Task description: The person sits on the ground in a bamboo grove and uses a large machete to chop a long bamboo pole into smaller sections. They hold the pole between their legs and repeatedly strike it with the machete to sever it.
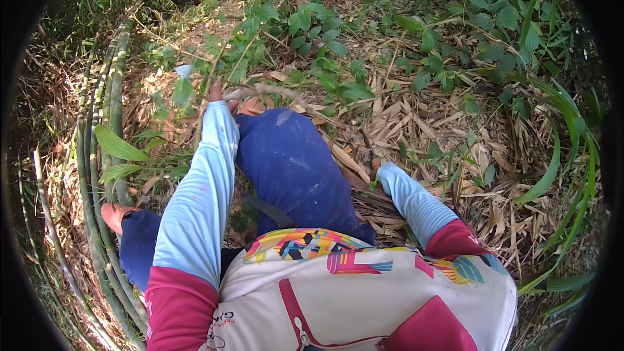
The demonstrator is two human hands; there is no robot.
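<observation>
Crooked branch (276, 89) just beyond the blue-trousered knee (286, 153), left hand (216, 93) at its left end, right hand (375, 166) low over dry leaves (416, 123), both grips too obscured to tell, leaf-strewn room rightward to green plants (548, 179), bamboo stems (116, 91) bounding the left.
</observation>
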